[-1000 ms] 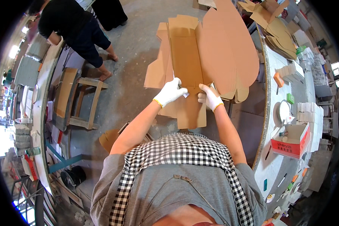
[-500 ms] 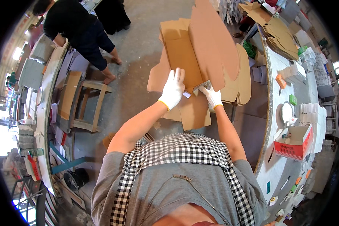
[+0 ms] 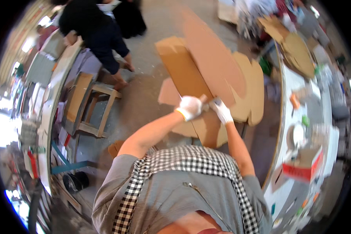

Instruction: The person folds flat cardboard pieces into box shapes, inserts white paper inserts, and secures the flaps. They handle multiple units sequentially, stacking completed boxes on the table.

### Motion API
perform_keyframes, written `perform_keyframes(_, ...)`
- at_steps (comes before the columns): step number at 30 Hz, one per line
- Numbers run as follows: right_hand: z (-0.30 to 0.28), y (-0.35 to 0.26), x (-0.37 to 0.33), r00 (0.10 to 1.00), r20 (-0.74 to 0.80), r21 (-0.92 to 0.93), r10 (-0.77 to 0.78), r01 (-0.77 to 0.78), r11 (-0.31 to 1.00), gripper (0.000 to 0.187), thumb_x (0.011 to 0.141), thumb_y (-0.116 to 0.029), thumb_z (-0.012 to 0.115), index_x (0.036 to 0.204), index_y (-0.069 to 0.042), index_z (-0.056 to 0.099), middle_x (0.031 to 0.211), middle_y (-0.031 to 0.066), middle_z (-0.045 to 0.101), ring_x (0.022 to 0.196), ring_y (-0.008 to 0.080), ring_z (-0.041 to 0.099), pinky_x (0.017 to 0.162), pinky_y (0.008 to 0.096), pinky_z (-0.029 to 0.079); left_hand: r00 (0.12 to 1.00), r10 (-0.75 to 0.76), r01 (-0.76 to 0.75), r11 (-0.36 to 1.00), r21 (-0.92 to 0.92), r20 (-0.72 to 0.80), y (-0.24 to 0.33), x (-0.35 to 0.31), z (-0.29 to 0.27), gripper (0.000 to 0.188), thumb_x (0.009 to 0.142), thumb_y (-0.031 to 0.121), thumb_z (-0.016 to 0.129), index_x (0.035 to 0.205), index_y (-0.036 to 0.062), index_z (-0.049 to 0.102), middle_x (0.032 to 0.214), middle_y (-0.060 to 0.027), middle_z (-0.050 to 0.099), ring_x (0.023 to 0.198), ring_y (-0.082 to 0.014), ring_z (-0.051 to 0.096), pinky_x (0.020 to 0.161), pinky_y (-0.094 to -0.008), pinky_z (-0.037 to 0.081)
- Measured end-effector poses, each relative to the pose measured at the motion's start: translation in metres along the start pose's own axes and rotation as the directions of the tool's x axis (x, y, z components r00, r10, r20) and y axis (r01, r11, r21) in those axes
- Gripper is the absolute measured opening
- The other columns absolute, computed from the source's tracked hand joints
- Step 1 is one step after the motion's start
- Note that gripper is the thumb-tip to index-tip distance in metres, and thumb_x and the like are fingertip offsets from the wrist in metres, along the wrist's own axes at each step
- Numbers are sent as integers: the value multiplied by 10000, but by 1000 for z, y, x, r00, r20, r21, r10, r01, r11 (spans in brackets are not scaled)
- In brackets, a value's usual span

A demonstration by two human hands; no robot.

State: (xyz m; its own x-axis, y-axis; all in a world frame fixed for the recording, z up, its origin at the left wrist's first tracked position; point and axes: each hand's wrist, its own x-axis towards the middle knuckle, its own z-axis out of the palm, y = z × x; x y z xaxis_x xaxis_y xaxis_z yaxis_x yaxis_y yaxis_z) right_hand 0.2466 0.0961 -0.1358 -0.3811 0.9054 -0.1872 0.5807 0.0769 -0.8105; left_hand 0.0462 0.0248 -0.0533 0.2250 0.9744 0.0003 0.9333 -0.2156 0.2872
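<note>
A brown cardboard box (image 3: 185,72) lies unfolded before me, one long flap (image 3: 214,58) raised at its right. My left hand (image 3: 190,108), in a white glove, is at the box's near end with its fingers curled in; what they grip is blurred. Close to its right, my right hand (image 3: 222,111), gloved too, has its fingers drawn together at the near right corner. Motion smears whatever is between them. A near flap (image 3: 208,126) hangs toward me below both hands.
More flat cardboard sheets (image 3: 255,93) are stacked right of the box. A long worktable (image 3: 290,84) runs along my right, bearing a red and white carton (image 3: 303,169). At left stand a wooden stool (image 3: 101,111), another bench (image 3: 46,128) and a person (image 3: 93,35) in dark clothes.
My left hand has gone from raised, extended fingers to curled ones, lower and nearer my right hand. The small grey piece at my right fingers is no longer distinct. The whole view has shifted.
</note>
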Motion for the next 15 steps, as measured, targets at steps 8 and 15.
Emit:
perform_keyframes(8, -6, -14, -24, 991, -131, -6, -18, 18, 1000, 385, 888, -272, 693, 1143, 3, 602, 1063, 143, 685, 984, 242, 623, 910, 352, 466, 997, -73, 75, 996, -55, 30, 2, 10, 6, 206, 838, 187, 587, 1007, 117, 682, 839, -141, 729, 799, -319, 719, 684, -450, 544)
perform_keyframes(15, -54, 48, -101, 984, -125, -447, 130, -173, 878, 514, 844, -452, 671, 1151, -40, 678, 1034, 221, 711, 990, 366, 680, 896, 433, 515, 964, -222, 233, 970, -67, 146, 20, 12, 0, 204, 850, 126, 574, 998, 61, 699, 932, -141, 742, 889, -309, 726, 719, -427, 554)
